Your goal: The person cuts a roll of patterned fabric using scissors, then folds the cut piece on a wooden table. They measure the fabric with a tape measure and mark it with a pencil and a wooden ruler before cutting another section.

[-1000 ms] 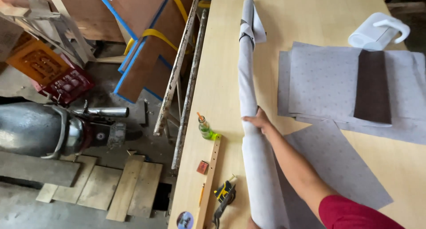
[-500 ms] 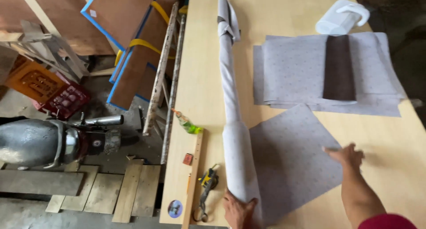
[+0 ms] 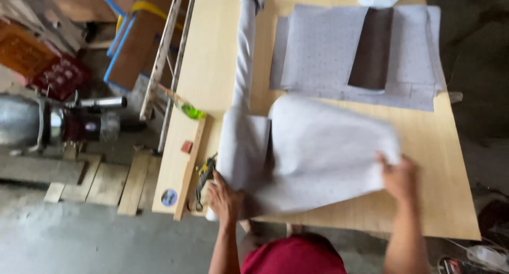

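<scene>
The left hand (image 3: pixel 224 197) presses flat, fingers spread, on the fabric roll's (image 3: pixel 241 93) near end at 7 o'clock on the tabletop (image 3: pixel 440 162). The right hand (image 3: pixel 398 177) pinches the loose sheet's (image 3: pixel 323 152) corner at 4 o'clock, lifted off the wood.

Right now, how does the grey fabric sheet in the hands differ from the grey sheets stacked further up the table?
The loose grey fabric sheet is lifted and billowing, blurred by motion; the stacked grey fabric sheets lie flat. The loose sheet is gripped by the right hand, with the left hand at its other end by the long grey fabric roll; the stack bears a dark brown strip. Both look the same pale dotted grey.
</scene>
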